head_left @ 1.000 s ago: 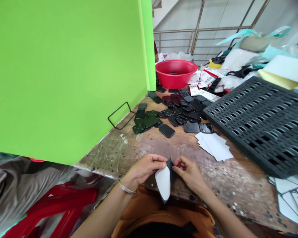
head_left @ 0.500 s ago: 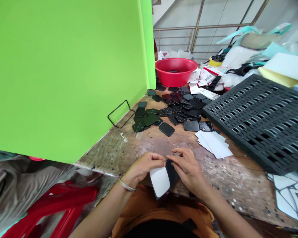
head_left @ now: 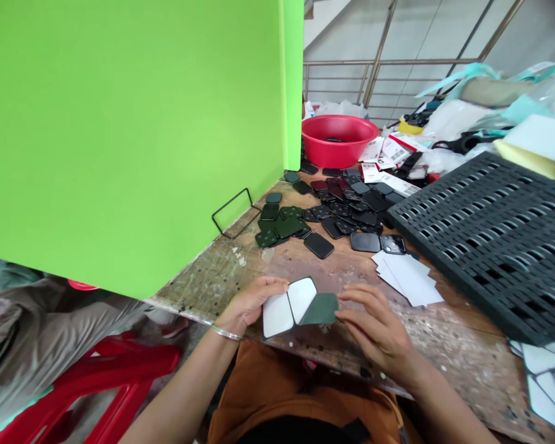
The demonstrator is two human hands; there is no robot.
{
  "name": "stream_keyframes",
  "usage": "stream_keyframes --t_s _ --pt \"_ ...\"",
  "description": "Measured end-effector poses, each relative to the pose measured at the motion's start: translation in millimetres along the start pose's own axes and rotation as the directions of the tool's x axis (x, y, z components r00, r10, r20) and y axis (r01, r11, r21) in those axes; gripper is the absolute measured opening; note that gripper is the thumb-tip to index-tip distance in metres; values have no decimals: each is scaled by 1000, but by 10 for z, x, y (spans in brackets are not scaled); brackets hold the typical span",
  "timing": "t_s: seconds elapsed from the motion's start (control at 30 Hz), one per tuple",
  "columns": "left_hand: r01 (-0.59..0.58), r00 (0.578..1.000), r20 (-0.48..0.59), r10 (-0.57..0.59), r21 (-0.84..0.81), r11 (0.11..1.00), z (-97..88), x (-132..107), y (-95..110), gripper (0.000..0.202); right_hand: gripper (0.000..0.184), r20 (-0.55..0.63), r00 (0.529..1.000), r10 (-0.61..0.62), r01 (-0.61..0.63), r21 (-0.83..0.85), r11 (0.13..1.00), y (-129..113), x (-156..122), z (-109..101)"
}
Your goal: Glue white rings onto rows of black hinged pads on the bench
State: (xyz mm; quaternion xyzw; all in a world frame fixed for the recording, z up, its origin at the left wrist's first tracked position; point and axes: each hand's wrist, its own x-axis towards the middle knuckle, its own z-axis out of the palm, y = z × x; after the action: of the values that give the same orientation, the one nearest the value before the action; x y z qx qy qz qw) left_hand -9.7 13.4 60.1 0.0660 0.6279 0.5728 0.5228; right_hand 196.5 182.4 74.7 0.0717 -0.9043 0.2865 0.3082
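My left hand pinches the upper edge of a white sheet with dark outlines dividing it into rounded panels. A dark green rounded piece extends from the sheet's right side, overlapping or joined to it; I cannot tell which. Its right edge sits between the thumb and fingers of my right hand. Both hands are above the front edge of the wooden table. Beyond them lie dark green flat pieces and a single black rounded piece.
White cards lie right of my hands, beside a black slotted rack. A red basin stands at the back. The green panel borders the left, with a black wire frame near it. Outlined white sheets lie far right.
The white sheet has come up and turned, now showing two white panels. My right hand has moved right and down, away from my left, with the green piece between them.
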Motion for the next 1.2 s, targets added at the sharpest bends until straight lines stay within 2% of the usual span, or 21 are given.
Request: stream_keyframes --t_s 0.1,0.17,0.23,0.3,0.37,0.5,0.6,0.67,0.73,0.8,0.87,0.93,0.97,1.07,1.2 --pt "-24 997 -66 26 31 999 -77 75 -7 45 30 -67 991 114 -111 59 992 -58 44 -137" --pt "-59 988 -136 68 70 996 -97 116 -37 43 22 -171 954 246 -220 158 963 -93 82 -216" --pt "-94 976 -183 116 126 988 -75 139 -77 39 17 -310 864 398 -315 285 905 -103 113 -276" --pt "-126 974 -162 159 198 972 6 155 -116 34 17 -389 749 537 -397 386 833 -74 128 -302" --pt "-158 979 -80 186 271 949 141 183 -150 29 25 -354 679 643 -472 460 752 -12 123 -285" --pt "-245 968 46 248 413 877 432 285 -202 23 37 -160 670 725 -532 577 619 117 62 -157" --pt "-325 937 73 341 540 777 555 336 -205 18 44 -100 617 780 -581 610 538 162 -6 -78" --pt "-385 898 87 430 628 677 570 352 -162 17 47 -77 572 817 -616 617 489 168 -46 -65" --pt "-429 843 92 531 711 557 519 388 -60 21 49 -53 544 838 -638 622 453 166 -76 -78" --pt "-425 775 65 629 790 442 398 476 99 28 55 -37 520 853 -647 635 422 167 -104 -93" --pt "-362 703 -3 712 860 361 223 625 288 39 64 -29 489 872 -648 658 385 185 -141 -93" --pt "-281 650 -57 758 909 309 36 804 456 47 66 -11 462 887 -653 672 349 224 -192 -68" --pt "-248 640 -65 766 926 286 -47 889 520 50 62 1 452 892 -661 672 334 249 -221 -49" --pt "-183 644 -52 763 958 220 -217 1068 600 49 45 34 434 900 -684 663 305 316 -286 14" --pt "-153 635 -25 772 976 158 -254 1085 543 41 40 66 441 895 -677 679 284 325 -251 75"
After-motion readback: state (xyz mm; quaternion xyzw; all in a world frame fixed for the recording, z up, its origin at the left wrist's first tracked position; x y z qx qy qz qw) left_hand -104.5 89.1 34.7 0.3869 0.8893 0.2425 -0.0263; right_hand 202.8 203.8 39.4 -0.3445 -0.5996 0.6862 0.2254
